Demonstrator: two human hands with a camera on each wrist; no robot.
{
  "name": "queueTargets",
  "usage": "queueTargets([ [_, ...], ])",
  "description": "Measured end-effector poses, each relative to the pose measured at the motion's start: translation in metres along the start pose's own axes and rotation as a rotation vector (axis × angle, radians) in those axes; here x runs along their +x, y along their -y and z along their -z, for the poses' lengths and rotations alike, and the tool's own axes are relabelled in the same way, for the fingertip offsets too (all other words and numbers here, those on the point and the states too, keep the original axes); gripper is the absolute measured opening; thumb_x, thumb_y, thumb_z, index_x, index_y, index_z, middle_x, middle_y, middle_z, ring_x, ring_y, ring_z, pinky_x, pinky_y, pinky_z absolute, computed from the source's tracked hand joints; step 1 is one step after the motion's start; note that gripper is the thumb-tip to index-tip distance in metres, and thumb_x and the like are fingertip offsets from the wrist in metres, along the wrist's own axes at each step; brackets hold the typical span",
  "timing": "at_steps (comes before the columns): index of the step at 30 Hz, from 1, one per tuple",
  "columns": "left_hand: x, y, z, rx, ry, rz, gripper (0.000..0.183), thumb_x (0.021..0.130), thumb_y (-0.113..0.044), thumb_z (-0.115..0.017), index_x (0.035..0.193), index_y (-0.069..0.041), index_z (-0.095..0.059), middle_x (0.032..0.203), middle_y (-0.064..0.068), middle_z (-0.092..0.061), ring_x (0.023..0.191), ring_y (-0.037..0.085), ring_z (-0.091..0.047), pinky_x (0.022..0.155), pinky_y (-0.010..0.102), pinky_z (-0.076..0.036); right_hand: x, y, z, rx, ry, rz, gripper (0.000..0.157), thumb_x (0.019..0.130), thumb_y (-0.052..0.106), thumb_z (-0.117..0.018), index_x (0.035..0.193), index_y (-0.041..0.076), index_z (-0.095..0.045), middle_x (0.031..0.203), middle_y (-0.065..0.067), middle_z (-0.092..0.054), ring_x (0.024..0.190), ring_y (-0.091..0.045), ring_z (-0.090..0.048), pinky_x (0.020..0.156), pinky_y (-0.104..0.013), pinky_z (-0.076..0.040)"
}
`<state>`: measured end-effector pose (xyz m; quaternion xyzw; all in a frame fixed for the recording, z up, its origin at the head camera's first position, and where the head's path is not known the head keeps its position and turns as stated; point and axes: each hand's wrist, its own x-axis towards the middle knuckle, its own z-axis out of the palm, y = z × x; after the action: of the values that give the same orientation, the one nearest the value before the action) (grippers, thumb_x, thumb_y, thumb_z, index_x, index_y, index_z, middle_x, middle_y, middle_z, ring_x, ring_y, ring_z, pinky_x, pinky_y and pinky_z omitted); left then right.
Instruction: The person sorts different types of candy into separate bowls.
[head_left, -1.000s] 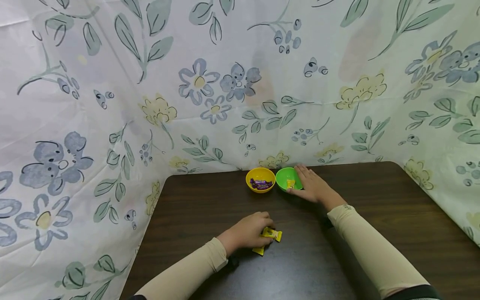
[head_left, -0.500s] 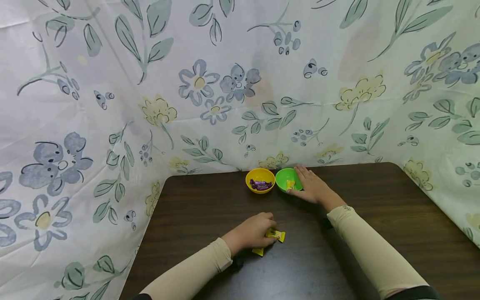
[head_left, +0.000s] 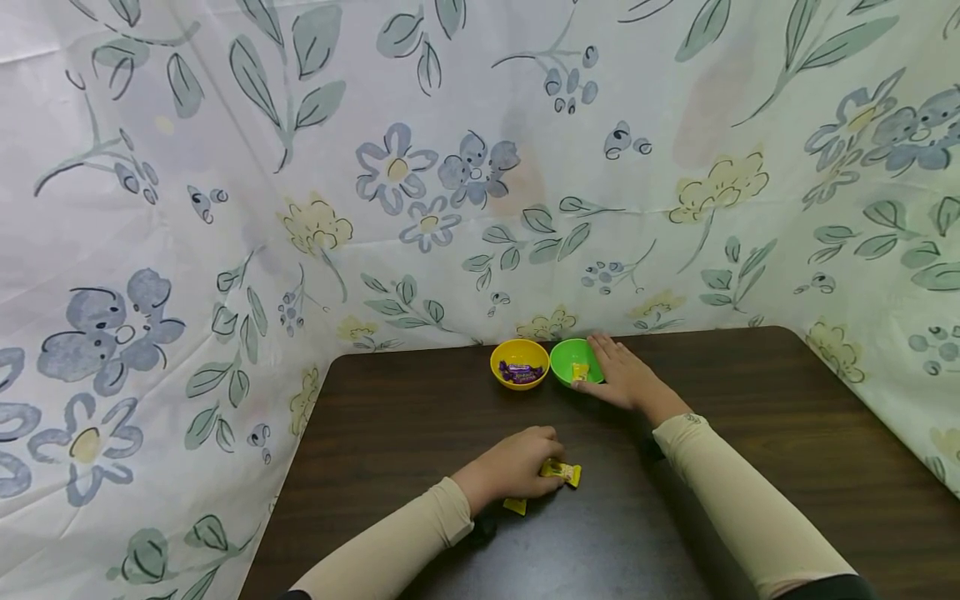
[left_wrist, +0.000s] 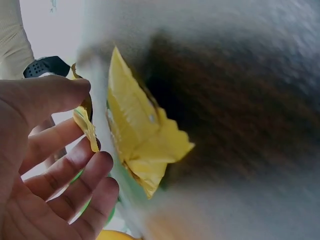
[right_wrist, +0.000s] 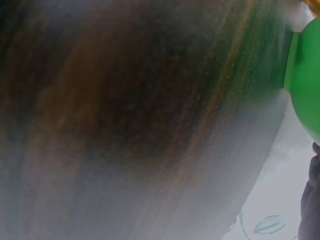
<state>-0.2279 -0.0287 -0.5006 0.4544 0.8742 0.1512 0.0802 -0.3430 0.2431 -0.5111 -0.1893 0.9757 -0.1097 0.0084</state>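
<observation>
My left hand (head_left: 517,467) pinches a yellow-wrapped candy (head_left: 566,473) between thumb and fingertips, low over the table. Under that hand a second yellow candy (head_left: 515,506) lies on the tabletop; the left wrist view shows this loose candy (left_wrist: 137,130) large, beside the held candy (left_wrist: 86,125). At the back, my right hand (head_left: 626,375) rests along the right side of a green bowl (head_left: 567,354), fingers straight and thumb at the front rim. One yellow candy (head_left: 581,372) sits inside it. In the right wrist view, fingertips (right_wrist: 316,165) touch the green bowl (right_wrist: 307,80).
A yellow bowl (head_left: 510,350) with purple-wrapped candies (head_left: 521,372) stands directly left of the green one. Both are near the back edge of the dark wooden table (head_left: 405,400). Behind rises a floral cloth (head_left: 450,275).
My left hand has slid slightly to the right with the pinched candy, leaving the loose candy behind. The right hand keeps its place at the green bowl.
</observation>
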Motion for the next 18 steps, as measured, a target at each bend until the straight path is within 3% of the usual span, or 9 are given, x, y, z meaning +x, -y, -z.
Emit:
queueTargets([
  [18, 0.0036, -0.0004, 0.0043, 0.005, -0.044, -0.032, 0.026, 0.099, -0.030, -0.075, 0.117, -0.011, -0.076, 0.099, -0.001, -0.060, 0.080, 0.003, -0.047, 0.069, 0.014, -0.043, -0.0005, 0.0009, -0.0001, 0.003, -0.007, 0.007, 0.108, 0.098, 0.071, -0.051, 0.167, -0.006, -0.018, 0.174, -0.028, -0.021, 0.163, -0.045, -0.018, 0.133, -0.059, -0.015],
])
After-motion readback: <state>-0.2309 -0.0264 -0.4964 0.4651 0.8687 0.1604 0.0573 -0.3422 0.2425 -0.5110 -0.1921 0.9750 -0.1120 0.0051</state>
